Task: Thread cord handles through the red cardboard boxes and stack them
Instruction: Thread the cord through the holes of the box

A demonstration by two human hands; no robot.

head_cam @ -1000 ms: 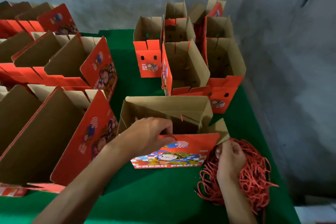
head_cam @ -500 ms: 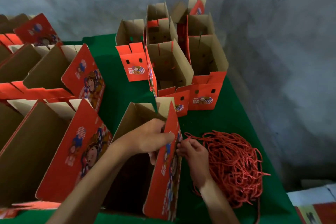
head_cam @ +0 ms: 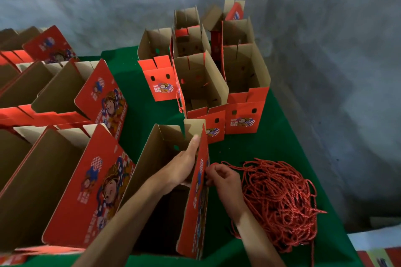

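Two hands work on one red box (head_cam: 196, 201) — the left hand (head_cam: 184, 167) lies flat inside its wall, the right hand (head_cam: 223, 178) pinches a red cord (head_cam: 219, 163) outside.

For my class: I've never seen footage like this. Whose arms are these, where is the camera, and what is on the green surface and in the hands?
There is no machine here: a person wears a camera on the head, looking down at their own two bare hands. On the green table stand open red cardboard boxes, with a pile of red cords on the right. The left hand reaches inside the nearest box, straight fingers against its red side panel. The right hand is at the panel's outer face, fingers curled, apparently pinching a cord end; that is partly hidden.
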